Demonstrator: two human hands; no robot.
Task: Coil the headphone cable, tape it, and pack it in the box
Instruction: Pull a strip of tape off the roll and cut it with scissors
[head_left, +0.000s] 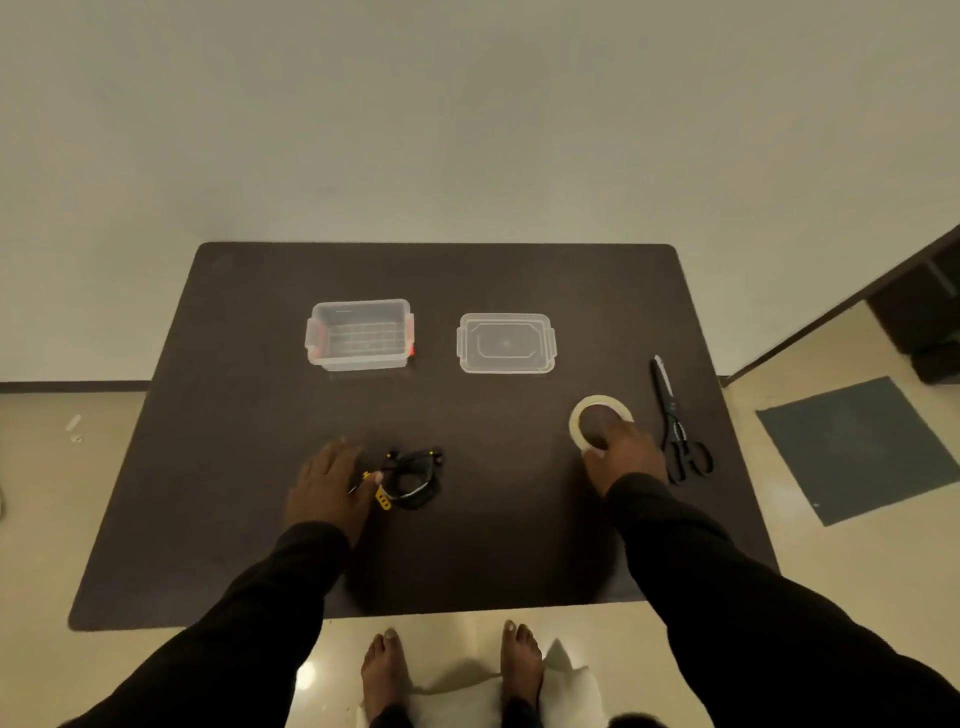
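Note:
A black headphone cable (415, 478) with yellow parts lies coiled on the dark table (467, 561), left of centre. My left hand (327, 488) rests flat beside it, fingers spread, thumb touching the coil's left side. My right hand (621, 452) grips the near edge of a whitish tape roll (587, 410) lying flat at the right. A clear plastic box (359, 335) with red latches stands open at the back, and its clear lid (506, 344) lies to the right of it.
Black scissors (675, 421) lie at the table's right edge, just right of the tape roll. My bare feet (452, 670) stand on the tiled floor below the table's near edge. A grey mat (857, 447) lies on the floor at right.

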